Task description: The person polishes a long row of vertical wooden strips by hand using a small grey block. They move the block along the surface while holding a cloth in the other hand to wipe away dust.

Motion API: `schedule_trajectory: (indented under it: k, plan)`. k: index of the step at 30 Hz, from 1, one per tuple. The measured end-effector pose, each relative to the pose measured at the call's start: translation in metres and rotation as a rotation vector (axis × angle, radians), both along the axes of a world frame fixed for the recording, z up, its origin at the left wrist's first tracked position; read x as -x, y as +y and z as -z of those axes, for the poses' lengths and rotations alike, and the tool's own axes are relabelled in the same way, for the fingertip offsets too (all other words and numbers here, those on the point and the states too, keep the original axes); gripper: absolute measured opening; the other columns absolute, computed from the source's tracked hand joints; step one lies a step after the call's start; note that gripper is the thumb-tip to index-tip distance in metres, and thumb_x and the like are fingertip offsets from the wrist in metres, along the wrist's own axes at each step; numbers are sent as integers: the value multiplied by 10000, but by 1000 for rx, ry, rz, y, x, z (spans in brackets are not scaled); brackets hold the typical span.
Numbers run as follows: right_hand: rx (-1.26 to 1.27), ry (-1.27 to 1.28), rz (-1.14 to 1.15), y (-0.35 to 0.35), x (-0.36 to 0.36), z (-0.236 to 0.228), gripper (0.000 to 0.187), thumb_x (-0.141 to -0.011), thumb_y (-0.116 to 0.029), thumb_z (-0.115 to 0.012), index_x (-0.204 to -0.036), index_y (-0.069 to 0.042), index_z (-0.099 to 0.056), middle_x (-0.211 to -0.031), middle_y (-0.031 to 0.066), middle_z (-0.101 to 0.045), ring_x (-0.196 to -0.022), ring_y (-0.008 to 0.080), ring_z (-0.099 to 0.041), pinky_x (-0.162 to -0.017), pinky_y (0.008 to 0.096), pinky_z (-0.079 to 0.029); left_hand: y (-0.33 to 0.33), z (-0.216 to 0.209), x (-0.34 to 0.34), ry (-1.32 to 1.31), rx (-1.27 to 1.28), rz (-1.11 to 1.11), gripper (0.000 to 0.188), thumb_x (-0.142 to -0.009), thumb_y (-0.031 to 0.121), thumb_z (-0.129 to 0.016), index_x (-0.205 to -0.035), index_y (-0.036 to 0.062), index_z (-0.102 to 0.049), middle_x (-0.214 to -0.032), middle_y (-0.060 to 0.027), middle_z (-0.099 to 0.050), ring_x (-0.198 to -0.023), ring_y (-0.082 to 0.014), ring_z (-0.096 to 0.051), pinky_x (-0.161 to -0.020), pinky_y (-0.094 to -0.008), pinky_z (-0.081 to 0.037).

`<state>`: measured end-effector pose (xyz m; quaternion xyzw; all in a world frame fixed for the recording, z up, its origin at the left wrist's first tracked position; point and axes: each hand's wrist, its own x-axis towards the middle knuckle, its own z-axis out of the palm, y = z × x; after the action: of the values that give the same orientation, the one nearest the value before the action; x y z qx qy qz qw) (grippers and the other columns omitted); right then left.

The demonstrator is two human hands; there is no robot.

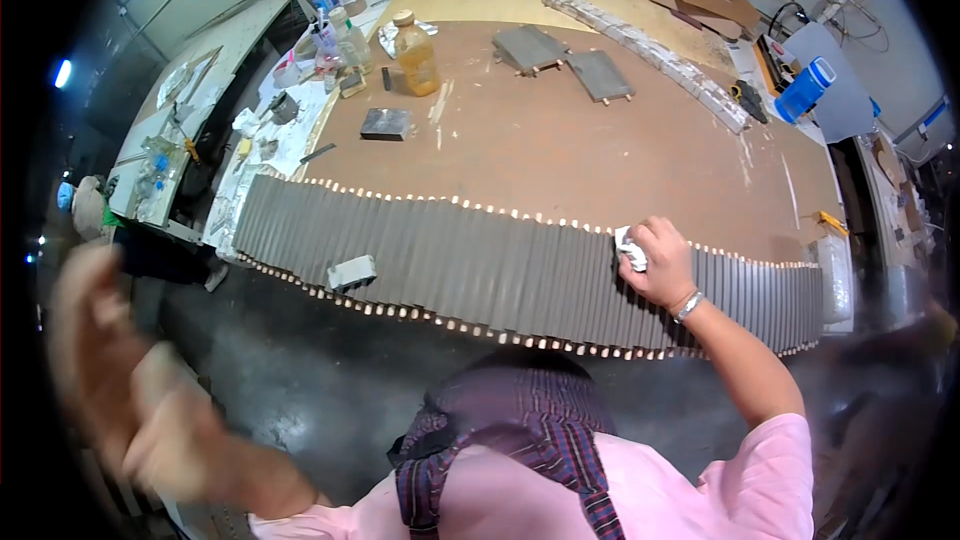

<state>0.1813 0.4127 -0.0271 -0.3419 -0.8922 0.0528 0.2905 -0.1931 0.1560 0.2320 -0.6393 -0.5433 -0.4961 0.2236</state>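
A long row of narrow grey strips with pale, peg-like ends lies side by side across the near edge of the table. On the right part of this row, my right hand is closed around a crumpled white cloth or tissue and presses it against the strips. My left hand is raised off the table at the far left, blurred by motion, its fingers stretched out and the thumb apart. It appears to hold nothing. Towards the row's left end, a small whitish block rests on the strips.
Beyond the row, the brown table carries a dark rectangular block, a jar of amber liquid and two grey panels. A long whitish bar slants at the back right, near a blue bottle. Several bottles stand back left.
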Motion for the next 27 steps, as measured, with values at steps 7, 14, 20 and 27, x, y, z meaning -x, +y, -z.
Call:
schedule_trajectory:
  k: [7, 14, 20, 27]
  plan:
    - [16, -18, 18, 0, 0, -4, 270, -701, -184, -692, -914, -47, -598, -891, 129, -593, -809, 349, -588, -700, 449, -503, 47, 194, 59, -182, 676, -131, 265, -734, -105, -690, -964, 15, -634, -1140, -141, -693, -1109, -330, -623, -935, -411, -498]
    - [-8, -11, 12, 2, -3, 1, 267, -704, -214, -717, -911, -79, -618, -884, 101, -579, -803, 314, -579, -678, 428, -508, 48, 228, 72, -48, 707, -167, 279, -702, -68, -746, -931, 35, -626, -1055, -111, -694, -1034, -340, -614, -891, -446, -479]
    - [-6, -19, 13, 4, -2, -2, 264, -700, -212, -713, -906, -74, -620, -894, 105, -589, -797, 322, -581, -684, 432, -509, 85, 230, -8, -84, 554, 102, 269, -709, 23, -776, -939, 52, -639, -1044, -121, -659, -972, -353, -605, -848, -459, -486]
    - [15, -31, 2, 2, 3, -3, 287, -685, -205, -703, -917, -64, -607, -884, 115, -574, -796, 332, -570, -674, 443, -489, 48, 255, 121, -202, 599, -454, 231, -718, -8, -745, -917, 50, -643, -1001, -129, -645, -967, -349, -585, -836, -463, -460]
